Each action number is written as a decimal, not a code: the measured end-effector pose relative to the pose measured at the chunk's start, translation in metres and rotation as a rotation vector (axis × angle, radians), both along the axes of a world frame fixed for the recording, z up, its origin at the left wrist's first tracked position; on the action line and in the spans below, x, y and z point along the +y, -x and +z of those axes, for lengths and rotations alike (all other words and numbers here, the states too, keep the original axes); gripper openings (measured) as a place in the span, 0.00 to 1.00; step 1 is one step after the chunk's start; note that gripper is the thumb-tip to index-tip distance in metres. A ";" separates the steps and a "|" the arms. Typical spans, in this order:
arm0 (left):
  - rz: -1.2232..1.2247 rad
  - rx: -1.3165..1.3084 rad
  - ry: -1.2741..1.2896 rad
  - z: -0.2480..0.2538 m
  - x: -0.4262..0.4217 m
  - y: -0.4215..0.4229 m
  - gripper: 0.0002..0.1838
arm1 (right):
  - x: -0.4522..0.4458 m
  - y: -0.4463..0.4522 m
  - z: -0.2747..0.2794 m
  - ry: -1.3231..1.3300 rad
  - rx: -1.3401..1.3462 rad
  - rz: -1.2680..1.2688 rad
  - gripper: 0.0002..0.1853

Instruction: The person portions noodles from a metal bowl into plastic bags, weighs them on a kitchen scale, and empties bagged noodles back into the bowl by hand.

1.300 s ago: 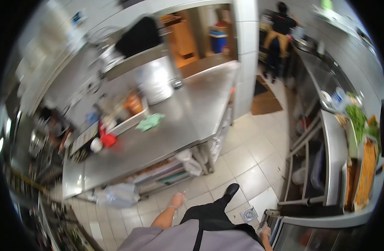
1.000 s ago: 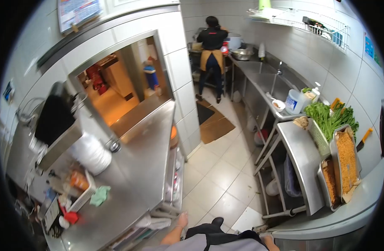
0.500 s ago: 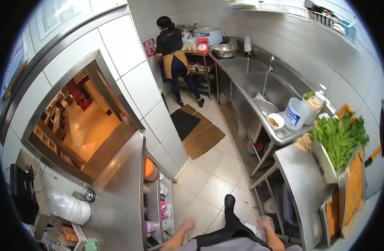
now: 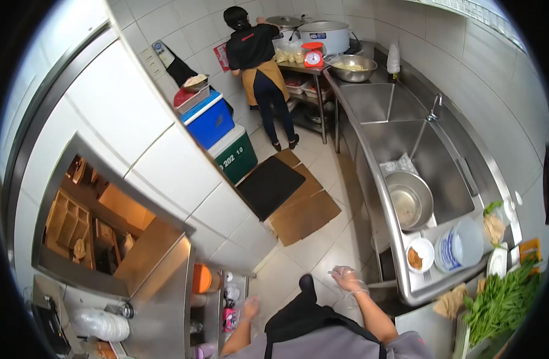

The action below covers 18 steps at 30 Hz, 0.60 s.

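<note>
My left hand [image 4: 249, 309], in a clear plastic glove, hangs low beside the shelves under the steel counter; whether its fingers hold anything is too small to make out. My right hand [image 4: 347, 279], also in a clear glove, is held out over the floor tiles near the sink's front edge, its fingers partly bent and their grip unclear. To its right, the sink [image 4: 379, 173] holds a steel pot [image 4: 408, 200]. A white bowl with brown food [image 4: 419, 255] and a clear plastic tub [image 4: 459, 245] stand at the sink's near end.
A co-worker [image 4: 259, 66] stands at the back table with a red scale [image 4: 313, 55] and large pots [image 4: 324, 37]. Coolers [image 4: 210, 119] stand behind the wall corner. Cardboard and a black mat [image 4: 271, 186] lie on the floor. Leafy greens [image 4: 505, 299] are at right.
The view has moved forward and turned, bringing the sink closer and the coolers into sight. My right hand has risen and reached forward. The co-worker's arm now extends toward the pots.
</note>
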State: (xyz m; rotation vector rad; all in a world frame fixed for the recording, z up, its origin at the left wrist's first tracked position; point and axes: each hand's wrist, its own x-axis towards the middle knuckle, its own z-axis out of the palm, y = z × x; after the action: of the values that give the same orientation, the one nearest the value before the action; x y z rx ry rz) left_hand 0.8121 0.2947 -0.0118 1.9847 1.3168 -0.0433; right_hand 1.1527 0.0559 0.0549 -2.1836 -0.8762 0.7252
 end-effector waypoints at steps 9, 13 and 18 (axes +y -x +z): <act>-0.378 -0.160 -0.102 -0.092 0.121 -0.196 0.11 | 0.096 -0.153 0.023 -0.208 0.027 -0.191 0.13; -0.230 -0.181 -0.168 -0.110 0.188 -0.294 0.08 | 0.152 -0.237 0.103 -0.218 0.226 -0.373 0.12; -0.273 -0.045 -0.170 -0.025 0.261 -0.439 0.18 | 0.217 -0.326 0.140 -0.440 0.217 -0.462 0.10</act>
State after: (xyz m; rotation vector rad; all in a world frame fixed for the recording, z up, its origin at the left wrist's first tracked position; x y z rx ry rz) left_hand 1.2515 0.5558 -0.0369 2.2855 1.0426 -0.0167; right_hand 1.4786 0.2726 0.1945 -1.7744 -0.3525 0.4724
